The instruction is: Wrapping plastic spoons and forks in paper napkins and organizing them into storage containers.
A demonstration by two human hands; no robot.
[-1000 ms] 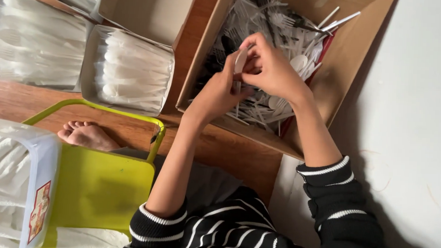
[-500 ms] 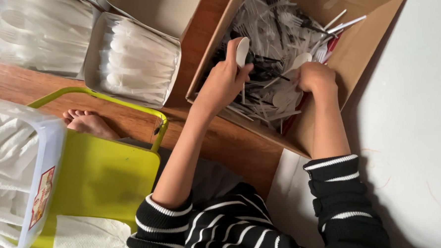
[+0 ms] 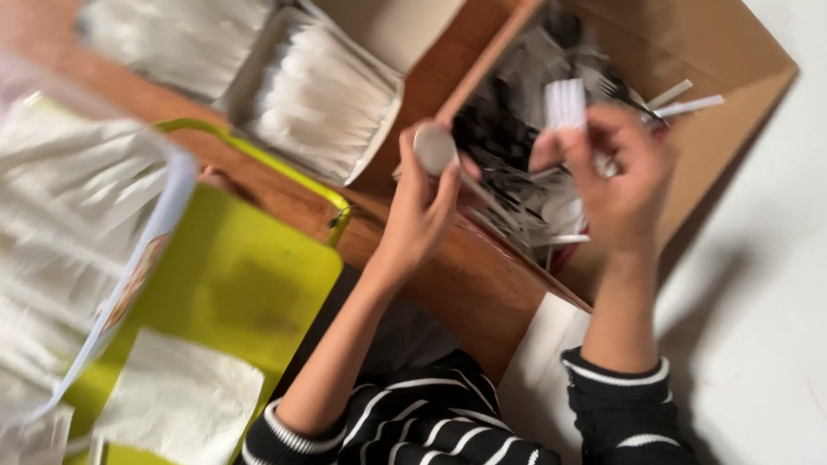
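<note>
My left hand [image 3: 421,205] holds a white plastic spoon [image 3: 434,148] by its bowl end, at the near edge of a brown cardboard box [image 3: 728,107]. My right hand [image 3: 620,181] is raised over that box and pinches a white plastic fork [image 3: 565,103] with its tines pointing up. The box is full of loose black and white plastic cutlery [image 3: 509,162] in clear wrappers. Both forearms come out of black sleeves with white stripes.
Trays of stacked white cutlery [image 3: 321,103] lie at the upper left on a wooden floor [image 3: 462,281]. A yellow-green bin [image 3: 234,290] holds a white napkin [image 3: 183,399]. A clear bag of white utensils [image 3: 51,235] is at the left. A white surface [image 3: 780,351] is on the right.
My right hand has lifted out of the box with a white fork. My left hand has moved left and down with the spoon. The view has swung and blurred.
</note>
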